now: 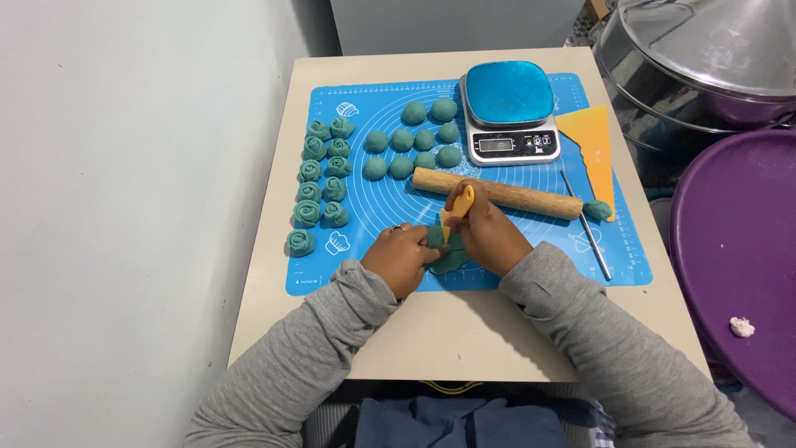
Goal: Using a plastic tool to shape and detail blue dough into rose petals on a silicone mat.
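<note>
The person sat at a small table (431, 332) with a blue mat (531, 257) spread on it. The right hand (489, 236) gripped a small yellow cutter (458, 211), with its fingers closed round it. The cutter pointed down at a flat piece of green dough (448, 253) lying at the front of the mat, between the two hands. It was held nearly upright, most likely so its edge could press into the dough.

The left hand (400, 257) rested on the mat just beside the dough, its fingers curled and touching the dough's left edge. It seemed to be keeping the dough from sliding. Whether it pinched the dough or only pressed on it could not be told.

Both arms in grey sleeves came in from the bottom and bent toward the middle, so the hands met close together over the dough.

A wooden rolling pin (497, 193) lay right behind the hands, near enough to grab. Round green dough balls (412, 143) sat in a bunch behind it. Finished dough roses (322, 178) stood in two neat rows on the left side of the mat, out of the way. A kitchen scale (507, 112) sat at the back, with an orange scraper (590, 149) and a thin metal stick (587, 228) on the right.
</note>
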